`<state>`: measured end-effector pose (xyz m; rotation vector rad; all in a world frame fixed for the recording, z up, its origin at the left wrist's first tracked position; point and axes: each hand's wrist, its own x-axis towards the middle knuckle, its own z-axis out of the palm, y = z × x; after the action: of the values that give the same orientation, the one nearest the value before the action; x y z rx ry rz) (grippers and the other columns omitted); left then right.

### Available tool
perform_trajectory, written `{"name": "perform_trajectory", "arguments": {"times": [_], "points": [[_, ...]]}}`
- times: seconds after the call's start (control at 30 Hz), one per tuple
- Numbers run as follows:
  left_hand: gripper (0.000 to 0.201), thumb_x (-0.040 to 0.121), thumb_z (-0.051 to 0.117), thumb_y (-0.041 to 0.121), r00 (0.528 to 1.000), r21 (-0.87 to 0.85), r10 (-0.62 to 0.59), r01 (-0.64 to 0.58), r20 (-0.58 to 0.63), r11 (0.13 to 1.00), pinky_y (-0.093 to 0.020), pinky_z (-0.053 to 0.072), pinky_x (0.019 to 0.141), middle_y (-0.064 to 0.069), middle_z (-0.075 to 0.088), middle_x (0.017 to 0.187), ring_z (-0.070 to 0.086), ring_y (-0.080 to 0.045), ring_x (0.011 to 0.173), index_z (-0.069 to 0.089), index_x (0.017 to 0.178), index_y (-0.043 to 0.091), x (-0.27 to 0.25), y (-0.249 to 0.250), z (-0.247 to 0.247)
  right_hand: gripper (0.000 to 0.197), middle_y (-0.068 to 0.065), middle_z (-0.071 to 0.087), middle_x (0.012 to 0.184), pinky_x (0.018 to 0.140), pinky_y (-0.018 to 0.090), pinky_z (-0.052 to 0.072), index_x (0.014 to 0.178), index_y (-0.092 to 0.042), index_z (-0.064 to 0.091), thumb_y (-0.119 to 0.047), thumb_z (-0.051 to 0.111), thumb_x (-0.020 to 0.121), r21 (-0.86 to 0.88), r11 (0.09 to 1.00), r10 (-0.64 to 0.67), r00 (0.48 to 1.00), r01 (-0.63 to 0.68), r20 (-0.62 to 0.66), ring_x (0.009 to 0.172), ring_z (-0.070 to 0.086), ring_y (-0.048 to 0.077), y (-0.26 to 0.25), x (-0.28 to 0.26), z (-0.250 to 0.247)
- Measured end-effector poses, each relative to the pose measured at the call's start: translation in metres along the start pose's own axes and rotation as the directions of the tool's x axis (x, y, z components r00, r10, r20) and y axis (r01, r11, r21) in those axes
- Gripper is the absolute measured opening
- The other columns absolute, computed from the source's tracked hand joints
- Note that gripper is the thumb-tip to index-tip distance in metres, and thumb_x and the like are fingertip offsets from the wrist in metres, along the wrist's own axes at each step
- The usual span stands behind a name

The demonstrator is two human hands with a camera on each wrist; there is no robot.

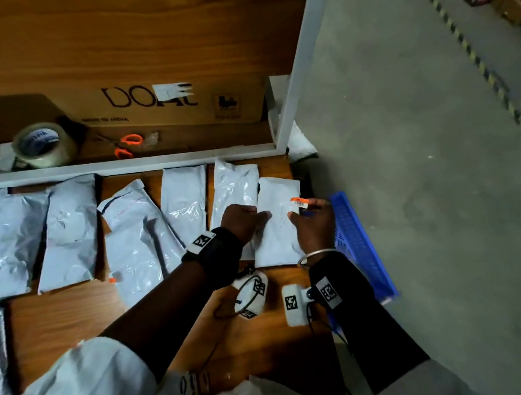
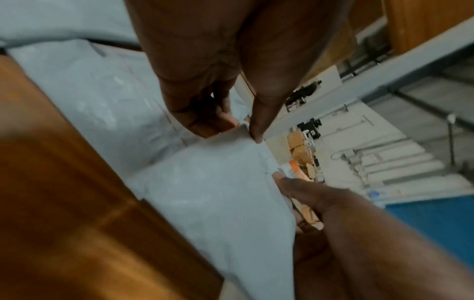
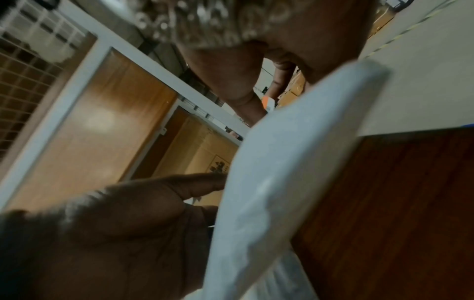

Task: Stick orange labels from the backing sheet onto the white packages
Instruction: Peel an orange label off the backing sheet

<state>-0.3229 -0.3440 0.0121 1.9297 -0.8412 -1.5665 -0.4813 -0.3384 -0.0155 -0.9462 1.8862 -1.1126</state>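
A white package (image 1: 278,226) lies at the right end of the row on the wooden table (image 1: 65,319). My left hand (image 1: 263,215) pinches its left edge between thumb and fingers (image 2: 259,121); the wrist views show that package (image 2: 210,194) tilted up off the table. My right hand (image 1: 302,207) is at the package's right edge and holds an orange label (image 1: 299,201) with a barcode between its fingertips, just above the package's upper right part. The label (image 3: 268,102) also shows past the package edge in the right wrist view. No backing sheet is visible.
Several more white packages (image 1: 69,230) lie in a row to the left; one carries a small orange label (image 1: 112,279). A blue basket (image 1: 360,246) stands at the table's right edge. Behind a white shelf rail (image 1: 129,165) are a tape roll (image 1: 44,145), orange scissors (image 1: 125,146) and a cardboard box (image 1: 162,105).
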Motion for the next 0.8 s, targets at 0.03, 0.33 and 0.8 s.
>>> {"name": "perform_trajectory", "arguments": {"times": [0.03,0.33,0.8], "points": [[0.035,0.081,0.085,0.012,1.000,-0.086,-0.013,0.015,0.026,0.996,-0.030,0.050,0.066,-0.004,0.062,0.058,0.062,-0.023,0.069,0.063,0.054,0.015,-0.008,-0.001,-0.002,0.040,0.018,0.072,0.102,0.075,0.025,0.057,0.102,-0.001,0.058,0.014,0.080,0.072,0.052,0.999,0.002,1.000,-0.003,0.014,0.080,0.070,0.013,-0.004,-0.007,-0.006],[0.016,0.093,0.069,0.004,0.992,-0.370,0.086,-0.047,0.089,0.928,-0.030,0.059,0.066,-0.015,0.067,0.095,0.067,-0.023,0.081,0.057,0.102,0.010,-0.110,-0.028,-0.044,0.041,-0.003,0.072,0.097,0.070,0.013,0.055,0.111,-0.001,0.057,0.009,0.081,0.078,0.146,0.989,-0.025,0.972,-0.009,0.232,0.076,0.071,-0.005,-0.048,-0.098,-0.049],[0.030,0.097,0.062,0.006,0.979,-0.482,0.203,-0.172,0.013,0.859,-0.046,0.059,0.086,-0.017,0.071,0.122,0.070,-0.027,0.105,0.056,0.127,0.006,-0.191,-0.077,-0.113,0.011,-0.011,0.076,0.072,0.066,0.018,0.056,0.082,-0.022,0.074,-0.023,0.085,0.081,0.048,0.993,-0.115,0.910,0.104,0.398,0.070,0.072,0.005,-0.100,-0.201,-0.060]]}}
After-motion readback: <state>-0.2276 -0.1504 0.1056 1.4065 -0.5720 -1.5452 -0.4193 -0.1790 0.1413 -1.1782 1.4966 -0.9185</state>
